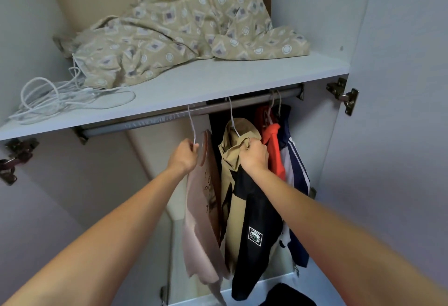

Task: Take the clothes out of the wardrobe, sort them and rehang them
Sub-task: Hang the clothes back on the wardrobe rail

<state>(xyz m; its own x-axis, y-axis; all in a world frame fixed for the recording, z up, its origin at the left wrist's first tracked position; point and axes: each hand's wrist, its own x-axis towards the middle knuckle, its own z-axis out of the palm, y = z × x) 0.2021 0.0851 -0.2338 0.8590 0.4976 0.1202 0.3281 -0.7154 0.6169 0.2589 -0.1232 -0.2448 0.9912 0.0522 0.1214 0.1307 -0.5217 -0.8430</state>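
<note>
Two bare arms are reaching up from the bottom of the view toward the rail [194, 114], the metal bar under the shelf [218, 82]. The left hand [185, 154] is pinching the thin wire hanger [191, 124] of a pink shirt [201, 221], which is hanging on the rail's left part. The right hand [254, 155] is clenching the collar of a tan and black jacket [244, 208], just right of the pink shirt. Both hooks are sitting on the rail. Farther right along the rail, a red top [272, 150] and a navy jacket with white stripes [295, 172] are hanging close together. Above the rail, a patterned blanket [181, 29] and a white cord [60, 95] are lying on the shelf. Far below the rail, something dark [288, 293] is lying. I think the job is only starting, because four clothes are still hanging and no sorting is showing.
</note>
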